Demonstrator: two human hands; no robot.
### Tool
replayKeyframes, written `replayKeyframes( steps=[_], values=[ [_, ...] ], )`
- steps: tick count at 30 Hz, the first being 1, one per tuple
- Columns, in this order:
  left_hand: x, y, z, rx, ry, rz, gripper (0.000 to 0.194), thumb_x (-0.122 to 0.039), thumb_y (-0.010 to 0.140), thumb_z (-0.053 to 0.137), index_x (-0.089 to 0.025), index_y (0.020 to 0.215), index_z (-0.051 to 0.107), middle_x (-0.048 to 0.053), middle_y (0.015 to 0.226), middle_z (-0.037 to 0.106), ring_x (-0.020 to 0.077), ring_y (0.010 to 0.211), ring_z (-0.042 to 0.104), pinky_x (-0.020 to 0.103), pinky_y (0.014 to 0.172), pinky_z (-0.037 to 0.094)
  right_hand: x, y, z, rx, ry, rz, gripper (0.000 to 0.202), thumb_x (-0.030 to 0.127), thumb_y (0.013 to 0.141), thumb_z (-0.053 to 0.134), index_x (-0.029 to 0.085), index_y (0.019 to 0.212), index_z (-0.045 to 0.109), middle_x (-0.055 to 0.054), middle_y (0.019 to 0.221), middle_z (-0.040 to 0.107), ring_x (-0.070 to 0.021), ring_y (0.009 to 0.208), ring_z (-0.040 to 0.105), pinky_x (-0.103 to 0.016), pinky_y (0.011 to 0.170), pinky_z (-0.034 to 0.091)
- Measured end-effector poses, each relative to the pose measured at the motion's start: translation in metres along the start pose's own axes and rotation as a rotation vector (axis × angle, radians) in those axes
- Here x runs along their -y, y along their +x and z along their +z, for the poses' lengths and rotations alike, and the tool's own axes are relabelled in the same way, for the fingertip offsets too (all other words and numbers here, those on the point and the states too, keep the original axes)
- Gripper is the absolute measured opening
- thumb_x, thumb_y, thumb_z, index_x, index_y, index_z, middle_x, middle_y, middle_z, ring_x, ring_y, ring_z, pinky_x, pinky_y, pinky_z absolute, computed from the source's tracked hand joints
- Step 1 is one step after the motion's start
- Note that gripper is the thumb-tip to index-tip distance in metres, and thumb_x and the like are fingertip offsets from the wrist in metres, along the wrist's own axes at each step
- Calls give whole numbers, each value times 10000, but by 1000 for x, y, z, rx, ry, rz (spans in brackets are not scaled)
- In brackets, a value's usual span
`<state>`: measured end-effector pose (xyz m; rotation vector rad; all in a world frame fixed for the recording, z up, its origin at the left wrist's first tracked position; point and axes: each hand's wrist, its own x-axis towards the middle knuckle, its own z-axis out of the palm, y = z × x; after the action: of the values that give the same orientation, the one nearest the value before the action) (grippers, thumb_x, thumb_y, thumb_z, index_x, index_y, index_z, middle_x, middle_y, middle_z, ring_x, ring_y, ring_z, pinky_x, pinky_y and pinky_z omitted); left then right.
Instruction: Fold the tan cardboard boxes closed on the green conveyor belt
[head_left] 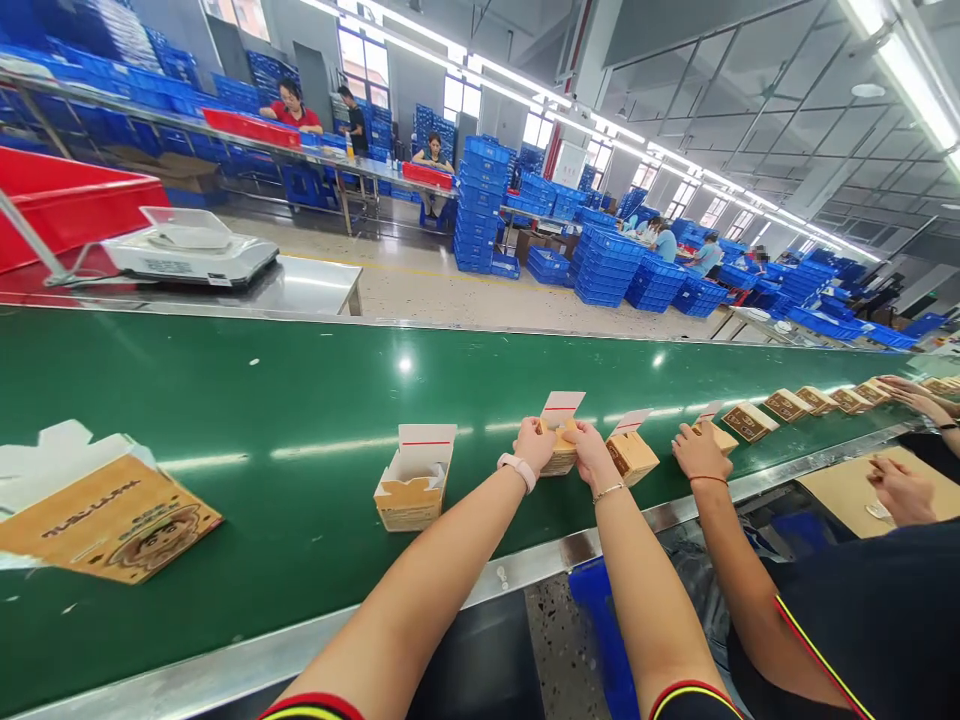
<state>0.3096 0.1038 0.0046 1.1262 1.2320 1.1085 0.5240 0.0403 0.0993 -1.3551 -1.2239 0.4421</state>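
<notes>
Both of my hands are at a small tan cardboard box [559,462] on the green belt, its white lid flap with a red line standing up at the back. My left hand [534,447] grips its left side, fingers closed at the top edge. On the right side, my right hand [591,455] is closed on the same box, thumb near the front flap. To the left stands an open box [409,500] with a raised lid and something clear and whitish inside. Just right of my right hand sits another box [632,456] with its lid flap up.
A larger printed carton [120,515] lies open at the belt's left. At right, a co-worker's hand [703,452] rests on a box; a row of closed boxes [786,404] runs beyond. Across the green belt [300,390] are a white scale [191,255] and red bin [75,205].
</notes>
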Motion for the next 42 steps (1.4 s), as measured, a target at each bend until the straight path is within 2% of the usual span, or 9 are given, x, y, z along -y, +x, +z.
replayKeyframes(
  steps=[5,11,14,18,23,28,31,36,42],
  values=[
    [-14,-43,-10,-106,153,97,462,-318,752,618,-171,1154,443,174,1219,531,296,1168,494,460,956,408,-8,-43,96,-92,-81,-121,417,434,689,619,204,1025,531,-94,1096,602,-259,1113,538,-423,910,454],
    [16,-141,-100,-199,318,1005,194,-225,792,541,-233,984,517,56,948,610,212,942,576,392,862,470,-23,-114,158,-80,-68,-462,571,399,820,514,188,1318,329,-172,1439,306,-279,1377,256,-538,1103,213],
    [27,-142,-147,-475,446,881,420,-257,824,525,-222,1234,442,120,1202,553,254,1145,512,444,939,434,-19,-131,177,347,-61,-562,570,421,848,485,240,1368,339,-124,1423,398,-277,1349,334,-529,1095,253],
    [27,-107,-179,-209,636,694,469,-311,886,426,-247,1350,406,123,1338,513,265,1283,420,473,985,393,-13,-124,199,583,-40,-486,550,523,827,493,283,1321,464,-80,1376,491,-285,1348,340,-530,1092,253],
    [15,-83,-167,-19,773,700,314,-301,896,413,-267,1129,620,87,1216,621,298,1293,391,507,943,371,-4,-105,202,618,-2,-401,306,527,773,574,295,929,701,-47,1086,675,-294,1199,490,-537,1064,268],
    [12,-69,-134,-141,379,621,120,-274,840,495,-204,837,592,64,937,643,224,1002,581,432,893,442,7,-108,200,532,233,-66,272,447,775,569,230,618,620,-53,883,674,-252,991,590,-427,911,439],
    [11,-62,-121,-247,13,345,358,-201,721,613,-214,1046,462,82,1101,558,182,928,603,364,807,506,4,-109,200,322,386,203,223,377,646,685,221,654,525,-29,828,649,-205,820,615,-358,760,500],
    [-3,-52,-110,82,-308,-106,424,-66,684,570,-214,1046,406,56,979,598,157,802,638,323,729,533,-11,-93,193,391,415,531,379,235,501,742,229,751,457,19,713,614,-188,695,619,-335,654,514],
    [-11,-57,-100,14,-183,-80,328,-112,708,605,-187,998,470,87,974,624,195,909,632,363,812,513,-22,-86,184,271,315,376,369,292,618,664,232,923,466,-51,942,600,-230,901,611,-398,786,506]
  ],
)
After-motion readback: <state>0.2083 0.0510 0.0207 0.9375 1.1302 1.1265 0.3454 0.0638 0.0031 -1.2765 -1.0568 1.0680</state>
